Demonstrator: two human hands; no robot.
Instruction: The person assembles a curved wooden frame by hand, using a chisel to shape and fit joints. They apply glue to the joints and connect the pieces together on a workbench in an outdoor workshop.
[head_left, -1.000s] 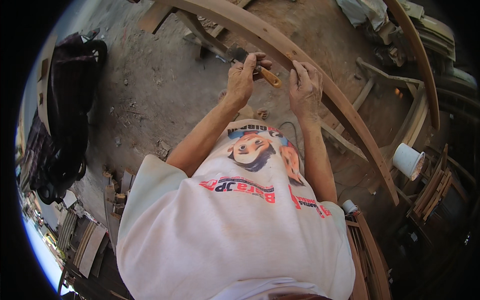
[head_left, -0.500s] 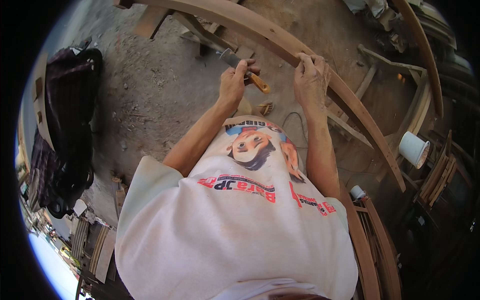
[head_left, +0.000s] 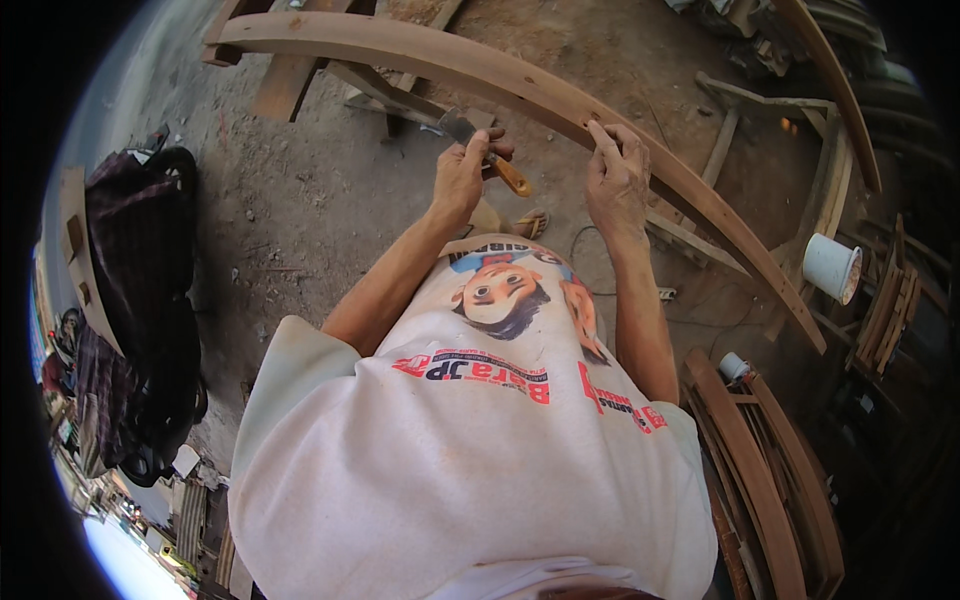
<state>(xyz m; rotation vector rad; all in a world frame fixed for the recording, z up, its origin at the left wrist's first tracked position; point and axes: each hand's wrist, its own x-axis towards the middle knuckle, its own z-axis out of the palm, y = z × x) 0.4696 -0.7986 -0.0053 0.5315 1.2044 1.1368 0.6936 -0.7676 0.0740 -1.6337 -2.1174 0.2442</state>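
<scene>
A white printed shirt (head_left: 440, 470) is seen nearest, at 6 o'clock. At 12 o'clock, a scraper (head_left: 513, 178) with a yellowish handle is gripped in the left hand (head_left: 461, 182), slanted toward 11. Toward 1 o'clock, the right hand (head_left: 620, 188) is held with fingers bunched at the near edge of a curved wooden beam (head_left: 500, 76), arched from 11 to 3 o'clock; whether anything is pinched there cannot be told. Beyond, a white bucket (head_left: 826, 265) is seen at 3 o'clock.

Held orange-handled, flat-bladed tool (head_left: 511, 175) in left hand (head_left: 462, 178) | held right hand (head_left: 618, 182) at near edge of curved wooden beam (head_left: 500, 72) | wore white printed shirt (head_left: 440, 470) | had white bucket (head_left: 828, 266) off to right
</scene>
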